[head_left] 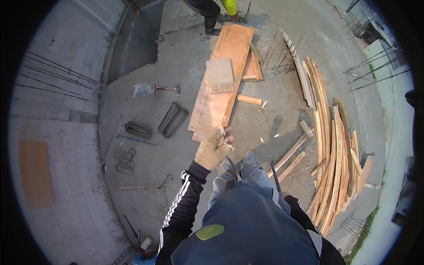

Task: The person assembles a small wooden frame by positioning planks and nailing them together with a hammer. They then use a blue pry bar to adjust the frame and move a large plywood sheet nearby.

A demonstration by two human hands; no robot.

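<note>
My left hand (213,148), in a pale knitted work glove with bare fingertips, is raised in front of me. Its fingers are curled in, and whatever they may hold is too small to make out. Beyond it lie long orange-brown plywood boards (207,104), with a smaller greyish board (220,75) on top. By my right leg, my right hand (285,194) is mostly hidden by my body and sleeve. A slim dark blue bar (274,175) sticks out from it, pointing forward.
A long stack of timber strips (329,168) lies on the right, near upright rebar (278,55). On the left are a hammer (167,88), bent rebar stirrups (173,119) and a block wall (75,176). A person in boots (211,25) stands at the boards' far end.
</note>
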